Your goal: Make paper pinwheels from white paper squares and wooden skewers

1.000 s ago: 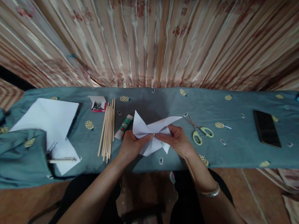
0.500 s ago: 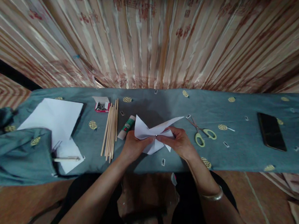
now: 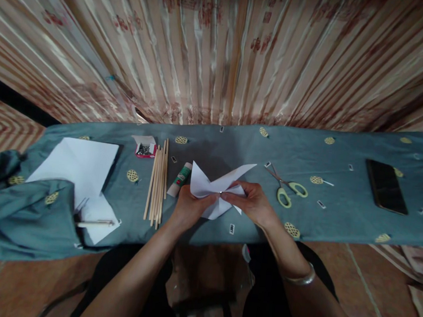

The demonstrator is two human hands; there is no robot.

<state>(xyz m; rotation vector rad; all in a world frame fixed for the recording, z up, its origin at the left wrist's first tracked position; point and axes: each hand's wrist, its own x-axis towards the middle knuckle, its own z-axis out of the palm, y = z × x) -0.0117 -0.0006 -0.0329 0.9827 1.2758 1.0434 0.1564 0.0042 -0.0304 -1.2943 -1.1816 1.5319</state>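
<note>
A white paper pinwheel shape (image 3: pixel 209 183) with pointed flaps is held over the teal cloth-covered table (image 3: pixel 234 151). My left hand (image 3: pixel 187 208) grips its lower left part with fingers closed. My right hand (image 3: pixel 254 202) pinches its centre from the right, where a small metal pin head shows. Just left of the paper lies a glue stick (image 3: pixel 179 179), and beside that a bundle of wooden sticks (image 3: pixel 156 183).
Yellow-handled scissors (image 3: pixel 285 188) lie right of my hands. A small open box of pins (image 3: pixel 144 148) sits behind the sticks. White paper sheets (image 3: pixel 80 163) and one loose stick (image 3: pixel 95 223) lie at the left. A black phone (image 3: pixel 386 186) rests at the right. A striped curtain hangs behind.
Both hands keep hold of the paper almost in place; only the camera view has shifted slightly.
</note>
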